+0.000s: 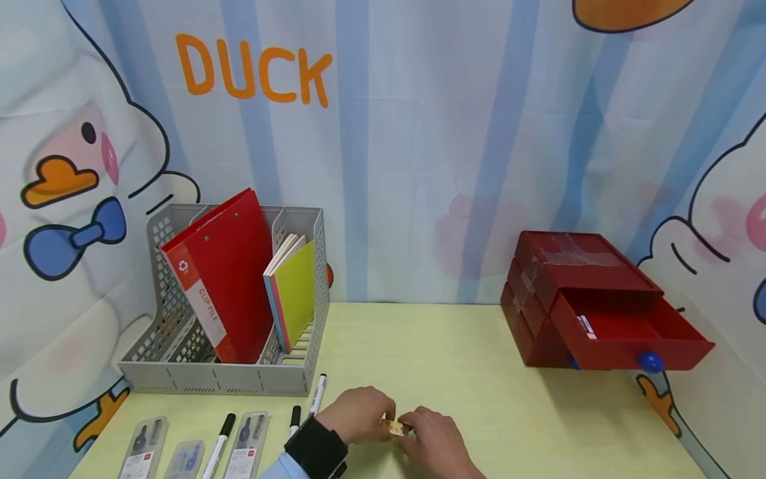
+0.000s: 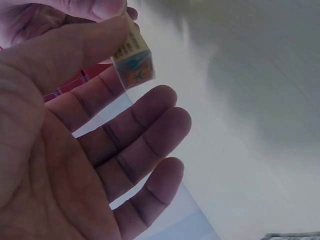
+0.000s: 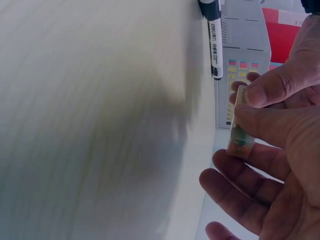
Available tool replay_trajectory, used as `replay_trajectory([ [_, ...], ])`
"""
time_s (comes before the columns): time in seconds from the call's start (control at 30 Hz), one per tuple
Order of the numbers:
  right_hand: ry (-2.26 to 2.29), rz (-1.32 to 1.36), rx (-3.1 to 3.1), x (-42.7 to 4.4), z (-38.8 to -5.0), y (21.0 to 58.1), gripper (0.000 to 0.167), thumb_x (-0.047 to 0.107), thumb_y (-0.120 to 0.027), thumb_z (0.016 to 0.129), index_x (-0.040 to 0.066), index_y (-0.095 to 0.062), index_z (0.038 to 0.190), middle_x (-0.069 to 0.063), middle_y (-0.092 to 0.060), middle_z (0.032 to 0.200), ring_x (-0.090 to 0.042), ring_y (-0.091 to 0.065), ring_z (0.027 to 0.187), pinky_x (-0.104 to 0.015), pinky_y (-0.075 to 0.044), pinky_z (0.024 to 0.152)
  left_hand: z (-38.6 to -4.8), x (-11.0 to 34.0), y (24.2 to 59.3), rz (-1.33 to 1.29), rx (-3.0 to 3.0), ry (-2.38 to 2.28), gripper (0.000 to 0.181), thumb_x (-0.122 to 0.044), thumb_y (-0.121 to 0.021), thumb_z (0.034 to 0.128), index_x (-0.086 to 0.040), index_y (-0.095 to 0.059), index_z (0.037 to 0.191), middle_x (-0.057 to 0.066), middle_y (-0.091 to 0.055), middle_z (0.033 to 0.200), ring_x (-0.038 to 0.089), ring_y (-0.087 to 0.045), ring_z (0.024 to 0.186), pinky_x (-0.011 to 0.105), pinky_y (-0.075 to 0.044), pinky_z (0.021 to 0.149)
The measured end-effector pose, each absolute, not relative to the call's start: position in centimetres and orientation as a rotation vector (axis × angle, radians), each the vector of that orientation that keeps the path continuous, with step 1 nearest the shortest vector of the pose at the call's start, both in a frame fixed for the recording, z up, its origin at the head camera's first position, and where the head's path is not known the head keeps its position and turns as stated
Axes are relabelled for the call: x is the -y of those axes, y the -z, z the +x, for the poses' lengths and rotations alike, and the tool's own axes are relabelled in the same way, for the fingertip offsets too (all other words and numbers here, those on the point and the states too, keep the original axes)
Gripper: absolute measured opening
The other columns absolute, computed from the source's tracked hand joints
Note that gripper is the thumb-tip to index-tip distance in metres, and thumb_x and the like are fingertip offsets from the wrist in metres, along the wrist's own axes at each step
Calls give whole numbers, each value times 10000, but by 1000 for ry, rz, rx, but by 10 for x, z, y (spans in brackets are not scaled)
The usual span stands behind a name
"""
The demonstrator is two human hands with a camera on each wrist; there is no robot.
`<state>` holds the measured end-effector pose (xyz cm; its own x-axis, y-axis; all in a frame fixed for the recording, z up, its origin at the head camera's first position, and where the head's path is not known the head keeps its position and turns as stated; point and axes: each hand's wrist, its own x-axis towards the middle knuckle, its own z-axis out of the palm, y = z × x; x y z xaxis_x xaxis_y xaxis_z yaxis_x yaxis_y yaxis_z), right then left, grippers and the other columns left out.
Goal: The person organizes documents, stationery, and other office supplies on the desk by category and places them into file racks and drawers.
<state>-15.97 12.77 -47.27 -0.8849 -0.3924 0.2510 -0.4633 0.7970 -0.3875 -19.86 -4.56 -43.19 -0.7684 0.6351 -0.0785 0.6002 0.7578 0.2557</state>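
Observation:
Both hands hold one small, clear-wrapped box (image 1: 395, 428) with a yellowish side and an orange and green end. The left hand (image 1: 362, 414) pinches it between thumb and index finger; in the left wrist view the other fingers of this hand (image 2: 95, 120) are spread and loosely bent below the box (image 2: 136, 62). From the other side the right hand (image 1: 439, 442) pinches it with thumb and fingers. In the right wrist view the box (image 3: 241, 140) hangs between both thumbs, above the right hand's (image 3: 275, 160) bent fingers.
A grey file rack (image 1: 197, 378) with a red clip file (image 1: 230, 286) and notebooks (image 1: 294, 293) stands left. Markers (image 1: 219, 444) and clear cases (image 1: 143, 449) lie before it. At right, a red drawer box (image 1: 586, 256) has its upper drawer (image 1: 634, 352) pulled out.

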Motion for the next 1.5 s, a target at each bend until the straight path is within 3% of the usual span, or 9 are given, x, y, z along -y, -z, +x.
replay_trajectory([
  [0.37, -637, 620, 2893, -131, -161, 470, 148, 220, -818, 795, 126, -744, 882, 113, -583, 723, -27, -510, 614, -282, -397, 537, -200, 53, 435, 935, -2825, -302, 195, -273, -804, 791, -132, -711, 887, -76, -617, 763, 80, -518, 674, 287, -461, 619],
  [0.57, -643, 501, 2971, -138, -164, 467, 179, 219, -805, 812, 106, -761, 944, 99, -613, 763, -77, -577, 674, -351, -451, 589, -203, 59, 436, 729, -2902, -148, 264, -312, -810, 794, -114, -700, 929, -7, -662, 833, 169, -610, 770, 443, -496, 755],
  [0.7, -672, 459, 2968, -144, -166, 464, 196, 209, -797, 816, 92, -764, 969, 96, -629, 783, -76, -580, 686, -352, -457, 602, -203, 60, 435, 570, -2980, -16, 270, -328, -815, 786, -106, -686, 872, 46, -649, 809, 245, -628, 786, 516, -481, 817],
  [1.1, -630, 246, 2953, -166, -173, 442, 192, 219, -786, 830, 101, -745, 975, 67, -631, 788, -87, -526, 660, -382, -419, 623, -206, 63, 433, 446, -3023, 31, 266, -325, -813, 794, -94, -696, 857, 81, -657, 819, 288, -638, 802, 505, -479, 817],
  [1.27, -596, 123, 2923, -181, -179, 419, 214, 211, -750, 843, 71, -743, 1004, 19, -677, 829, -123, -554, 666, -413, -432, 624, -205, 65, 435, 470, -3028, 1, 265, -322, -817, 788, -93, -699, 851, 75, -662, 805, 285, -639, 775, 512, -485, 805],
  [1.5, -581, 43, 2850, -211, -186, 378, 263, 201, -701, 863, 20, -721, 1053, -33, -692, 845, -167, -551, 647, -366, -427, 580, -206, 65, 434, 478, -2997, -42, 275, -329, -812, 795, -92, -692, 867, 65, -658, 806, 284, -638, 781, 531, -474, 827],
])
